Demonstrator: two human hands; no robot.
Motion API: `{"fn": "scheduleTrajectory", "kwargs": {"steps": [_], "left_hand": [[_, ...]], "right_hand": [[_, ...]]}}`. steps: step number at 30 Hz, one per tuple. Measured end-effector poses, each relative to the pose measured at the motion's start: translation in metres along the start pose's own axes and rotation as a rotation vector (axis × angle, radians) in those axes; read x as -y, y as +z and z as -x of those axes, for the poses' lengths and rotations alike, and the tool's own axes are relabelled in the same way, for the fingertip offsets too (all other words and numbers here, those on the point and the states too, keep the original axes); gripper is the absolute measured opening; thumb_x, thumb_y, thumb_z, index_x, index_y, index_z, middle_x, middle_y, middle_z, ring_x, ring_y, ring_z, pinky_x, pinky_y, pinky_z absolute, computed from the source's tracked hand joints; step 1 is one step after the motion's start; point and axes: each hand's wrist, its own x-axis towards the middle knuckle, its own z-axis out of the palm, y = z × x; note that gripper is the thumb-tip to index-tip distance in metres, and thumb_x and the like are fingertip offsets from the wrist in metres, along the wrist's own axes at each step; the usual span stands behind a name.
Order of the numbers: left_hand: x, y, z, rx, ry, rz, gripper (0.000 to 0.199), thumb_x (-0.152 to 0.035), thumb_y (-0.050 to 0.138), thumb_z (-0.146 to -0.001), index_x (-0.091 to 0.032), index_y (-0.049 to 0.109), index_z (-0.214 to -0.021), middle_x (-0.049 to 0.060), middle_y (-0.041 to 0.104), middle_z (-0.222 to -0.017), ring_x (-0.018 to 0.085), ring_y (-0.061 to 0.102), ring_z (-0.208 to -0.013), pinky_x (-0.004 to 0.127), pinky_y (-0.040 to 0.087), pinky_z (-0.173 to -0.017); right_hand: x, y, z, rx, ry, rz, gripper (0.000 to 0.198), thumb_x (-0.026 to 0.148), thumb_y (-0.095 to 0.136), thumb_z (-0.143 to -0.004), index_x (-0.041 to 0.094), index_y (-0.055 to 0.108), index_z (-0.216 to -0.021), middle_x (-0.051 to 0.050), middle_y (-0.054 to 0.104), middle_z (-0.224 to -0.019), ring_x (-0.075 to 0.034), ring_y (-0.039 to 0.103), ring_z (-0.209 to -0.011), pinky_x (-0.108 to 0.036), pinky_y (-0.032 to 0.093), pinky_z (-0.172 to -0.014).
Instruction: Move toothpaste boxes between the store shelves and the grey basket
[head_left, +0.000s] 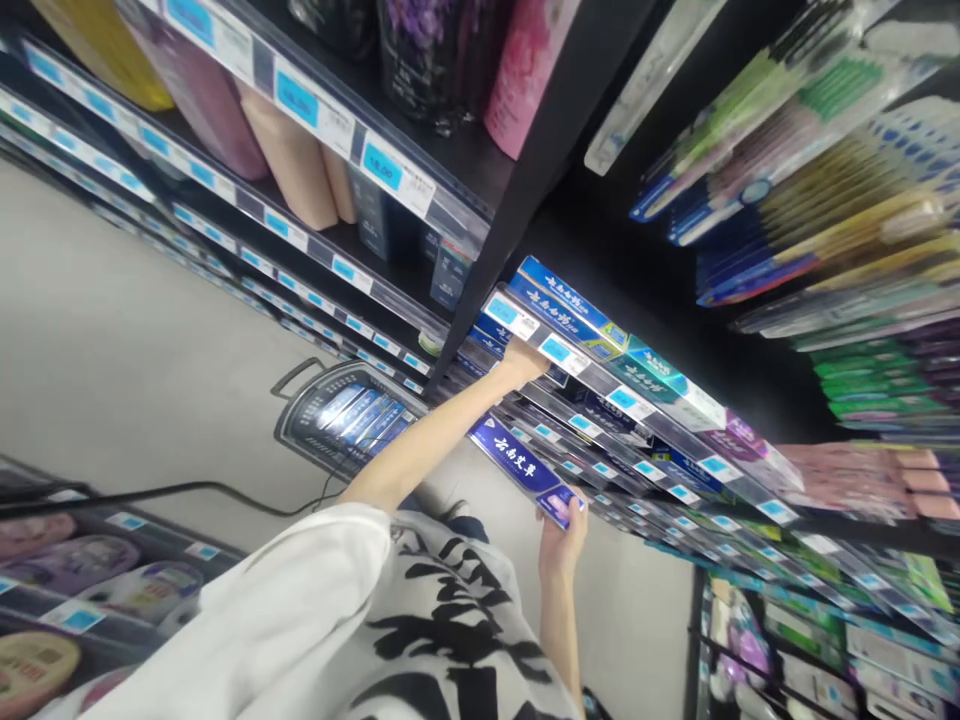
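Note:
My right hand [564, 530], low in front of the shelf, grips one end of a long purple toothpaste box [517, 464] with white lettering. The thumb lies over its near end. My left hand [527, 362] reaches into a shelf level among blue toothpaste boxes [491, 328], just under the price-label rail [559, 350]. Its fingers are hidden by the rail and boxes. On the shelf above the rail lie a blue toothpaste box [562, 312], a teal one [652, 378] and a purple-and-white one [739, 440].
On the floor stands a dark shopping basket [300, 425] with several blue boxes in it. Packaged toothbrushes [810, 190] hang at upper right. Bottles [300, 165] fill shelves at upper left. A black cable [225, 490] crosses the left side, above another shelf of goods.

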Motion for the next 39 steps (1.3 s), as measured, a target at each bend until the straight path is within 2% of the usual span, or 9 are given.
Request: {"fn": "scheduleTrajectory", "kwargs": {"steps": [4,7,11,14,18,22,25,32,39], "left_hand": [[-0.006,-0.007,0.006,0.023,-0.053,-0.142,0.030,-0.012,0.046,-0.088,-0.005,0.075,-0.090,0.025,0.072,-0.107,0.044,0.058,-0.121,0.059,0.039,-0.106],[-0.021,-0.006,0.024,-0.056,-0.068,-0.228,0.036,-0.020,0.043,-0.094,-0.002,0.072,-0.107,0.028,0.066,-0.122,0.043,0.049,-0.132,0.062,0.029,-0.114],[-0.048,0.018,0.083,-0.263,-0.042,-0.354,0.052,-0.035,0.038,-0.101,-0.002,0.053,-0.139,0.025,0.042,-0.155,0.036,0.026,-0.152,0.057,0.015,-0.126],[-0.056,0.049,0.148,-0.250,-0.039,-0.370,0.054,-0.037,0.034,-0.103,-0.006,0.047,-0.145,0.019,0.026,-0.166,0.031,0.016,-0.156,0.050,0.016,-0.128],[-0.044,0.083,0.234,-0.069,-0.210,-0.288,0.048,-0.038,0.035,-0.103,-0.011,0.057,-0.135,0.018,0.048,-0.153,0.028,0.045,-0.142,0.044,0.033,-0.120],[-0.034,0.096,0.291,0.079,-0.457,-0.141,0.046,-0.042,0.031,-0.104,-0.017,0.066,-0.121,0.012,0.072,-0.116,0.024,0.068,-0.109,0.035,0.048,-0.102],[-0.039,0.099,0.310,0.134,-0.472,-0.011,0.050,-0.049,0.030,-0.103,-0.020,0.071,-0.106,0.008,0.076,-0.102,0.022,0.070,-0.095,0.031,0.049,-0.094],[-0.048,0.120,0.322,0.065,-0.694,0.383,0.053,-0.062,0.050,-0.092,-0.019,0.066,-0.117,0.006,0.075,-0.100,0.018,0.066,-0.070,0.028,0.051,-0.076],[0.036,0.180,0.378,-0.003,-0.913,0.529,0.026,-0.037,0.055,-0.085,-0.019,0.070,-0.098,0.003,0.074,-0.098,0.021,0.068,-0.094,0.028,0.050,-0.089]], "right_hand": [[0.000,-0.028,0.003,0.078,0.022,0.041,0.037,0.049,0.068,-0.083,0.021,0.058,-0.105,-0.002,0.059,-0.098,-0.013,0.058,-0.072,-0.027,0.046,-0.060],[-0.001,-0.061,0.007,0.136,0.074,0.100,0.039,0.049,0.071,-0.081,0.021,0.058,-0.106,-0.002,0.060,-0.099,-0.014,0.059,-0.075,-0.027,0.047,-0.063],[-0.009,-0.110,0.011,0.202,0.166,0.133,0.041,0.048,0.074,-0.078,0.022,0.058,-0.105,-0.001,0.060,-0.099,-0.014,0.059,-0.077,-0.025,0.048,-0.062],[-0.019,-0.141,0.011,0.257,0.214,0.141,0.039,0.048,0.072,-0.080,0.022,0.058,-0.105,-0.001,0.061,-0.096,-0.014,0.058,-0.076,-0.025,0.047,-0.062],[-0.028,-0.174,0.005,0.289,0.266,0.120,0.040,0.047,0.072,-0.078,0.021,0.059,-0.106,-0.002,0.063,-0.099,-0.015,0.059,-0.078,-0.026,0.047,-0.062],[-0.029,-0.199,-0.002,0.277,0.267,0.093,0.041,0.046,0.073,-0.078,0.021,0.059,-0.108,-0.003,0.064,-0.099,-0.016,0.059,-0.079,-0.027,0.047,-0.064],[-0.028,-0.208,-0.003,0.283,0.272,0.099,0.041,0.045,0.073,-0.079,0.023,0.059,-0.110,-0.004,0.064,-0.104,-0.018,0.061,-0.085,-0.028,0.049,-0.065],[-0.030,-0.201,-0.005,0.519,0.320,0.417,0.059,0.042,0.083,-0.068,0.022,0.059,-0.118,-0.005,0.071,-0.105,-0.022,0.068,-0.094,-0.037,0.055,-0.084],[-0.094,-0.186,-0.034,0.948,0.587,0.740,0.060,0.038,0.085,-0.070,0.017,0.067,-0.123,-0.011,0.073,-0.120,-0.028,0.068,-0.111,-0.041,0.055,-0.097]]}}
